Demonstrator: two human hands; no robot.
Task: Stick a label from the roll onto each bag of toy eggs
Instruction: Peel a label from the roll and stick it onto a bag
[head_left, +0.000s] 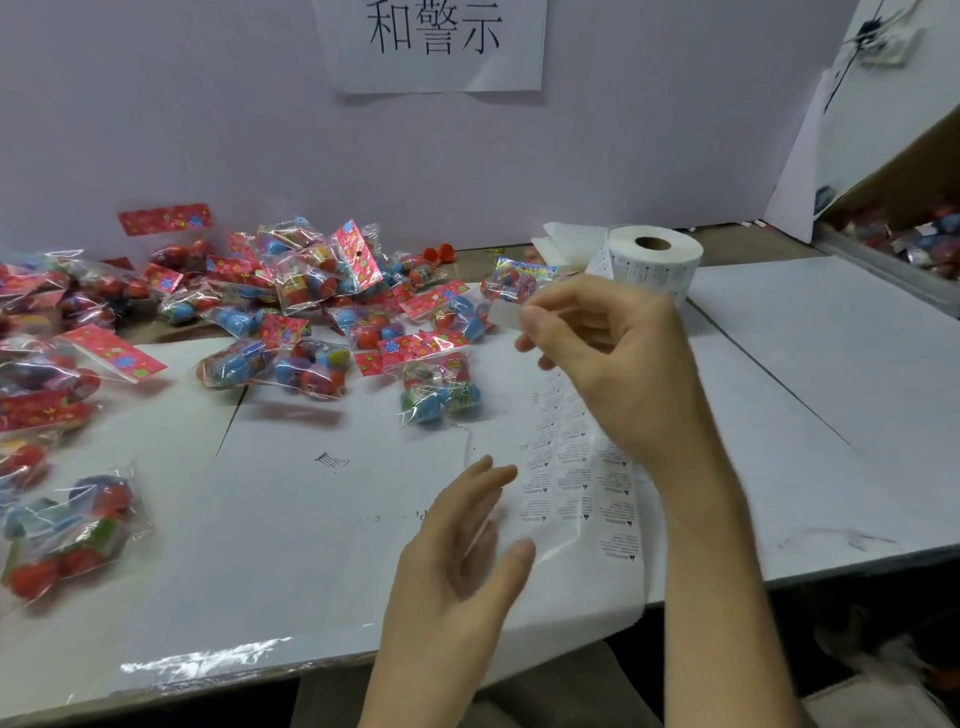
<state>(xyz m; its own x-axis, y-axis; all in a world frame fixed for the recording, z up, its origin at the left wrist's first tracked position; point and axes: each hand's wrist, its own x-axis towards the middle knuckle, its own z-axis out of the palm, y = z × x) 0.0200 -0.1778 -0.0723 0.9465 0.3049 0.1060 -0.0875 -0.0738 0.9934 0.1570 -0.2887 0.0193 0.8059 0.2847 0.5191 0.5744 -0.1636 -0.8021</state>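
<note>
A white label roll (652, 262) stands at the back of the table, and its strip of printed labels (576, 478) runs down toward the front edge. My right hand (608, 353) is raised above the strip and pinches a small white label (506, 314) between thumb and fingertips. My left hand (467, 551) hovers open beside the strip's lower end, fingers straight and holding nothing. Several clear bags of toy eggs with red headers lie heaped at the left and middle (311, 291). One bag (441, 389) lies nearest the strip, another (67, 535) at the front left.
A white sheet (311, 545) covers the table. A cardboard box (904, 228) with more egg bags stands at the right. A paper sign (431, 41) hangs on the back wall. Two loose red egg halves (439, 253) lie by the wall.
</note>
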